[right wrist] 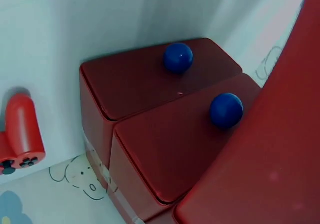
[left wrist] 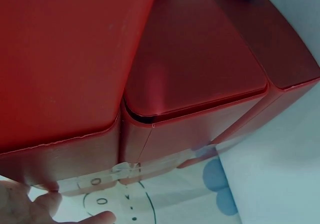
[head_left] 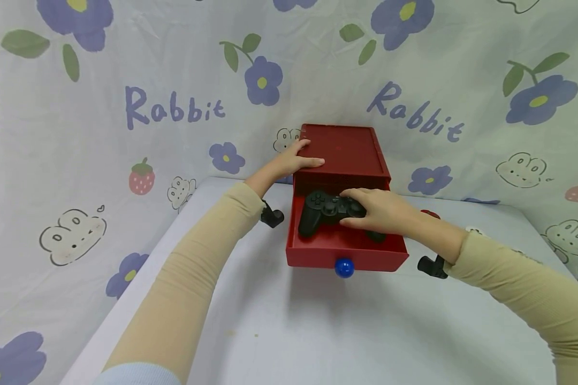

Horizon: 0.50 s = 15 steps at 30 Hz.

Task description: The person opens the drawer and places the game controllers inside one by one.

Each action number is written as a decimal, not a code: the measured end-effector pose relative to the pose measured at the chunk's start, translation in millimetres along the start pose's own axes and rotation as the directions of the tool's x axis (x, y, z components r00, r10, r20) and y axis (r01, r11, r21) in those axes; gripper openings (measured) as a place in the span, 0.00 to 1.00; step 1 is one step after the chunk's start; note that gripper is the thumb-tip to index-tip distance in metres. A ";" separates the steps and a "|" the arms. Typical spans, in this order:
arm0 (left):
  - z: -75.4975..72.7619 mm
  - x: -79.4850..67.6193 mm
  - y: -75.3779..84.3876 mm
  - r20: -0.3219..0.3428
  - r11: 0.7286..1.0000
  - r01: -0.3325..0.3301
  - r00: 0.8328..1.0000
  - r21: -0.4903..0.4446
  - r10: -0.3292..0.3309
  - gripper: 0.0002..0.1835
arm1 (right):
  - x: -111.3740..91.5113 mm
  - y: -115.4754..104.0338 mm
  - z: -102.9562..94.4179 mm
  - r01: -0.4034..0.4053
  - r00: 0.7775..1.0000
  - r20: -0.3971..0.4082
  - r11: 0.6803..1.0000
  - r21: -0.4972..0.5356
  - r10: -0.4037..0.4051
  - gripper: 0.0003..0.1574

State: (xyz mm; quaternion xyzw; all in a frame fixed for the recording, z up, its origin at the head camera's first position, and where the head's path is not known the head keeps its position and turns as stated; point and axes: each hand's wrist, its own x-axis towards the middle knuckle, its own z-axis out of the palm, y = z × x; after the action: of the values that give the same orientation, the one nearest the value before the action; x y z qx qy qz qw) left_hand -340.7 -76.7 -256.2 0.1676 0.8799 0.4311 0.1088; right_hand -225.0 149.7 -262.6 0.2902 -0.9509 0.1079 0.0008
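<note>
A red cabinet of stacked drawers with blue knobs stands at the back of the table. Its top drawer is pulled out toward me, and a black game controller lies inside it. My right hand reaches into that drawer and grips the controller's right side between thumb and fingers, hiding part of it. On the cabinet's upper left edge rests my left hand, fingers spread; it also shows in the left wrist view's lower corner. In the right wrist view, the two lower drawers are closed.
A red game controller lies on the table to the right of the cabinet, mostly hidden by my right arm in the head view. A white curtain with flowers and rabbits hangs close behind. The white table extends in front.
</note>
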 end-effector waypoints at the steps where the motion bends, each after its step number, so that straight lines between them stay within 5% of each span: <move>1: -0.1 0.0 -0.1 0.001 1.000 0.002 1.000 -0.001 -0.002 0.43 | 0.0 0.1 0.5 -0.002 1.000 0.000 1.000 0.002 0.002 0.37; 15: -0.3 0.7 -0.6 -0.003 1.000 -0.003 1.000 -0.011 0.003 0.43 | -0.8 -2.0 2.5 -0.028 0.999 0.032 0.999 -0.031 0.029 0.38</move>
State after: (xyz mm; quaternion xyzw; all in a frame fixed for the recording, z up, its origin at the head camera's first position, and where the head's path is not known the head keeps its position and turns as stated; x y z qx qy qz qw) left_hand -341.6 -77.0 -256.5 0.1676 0.8774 0.4364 0.1081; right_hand -223.1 148.0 -264.7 0.2781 -0.9564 0.0884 -0.0116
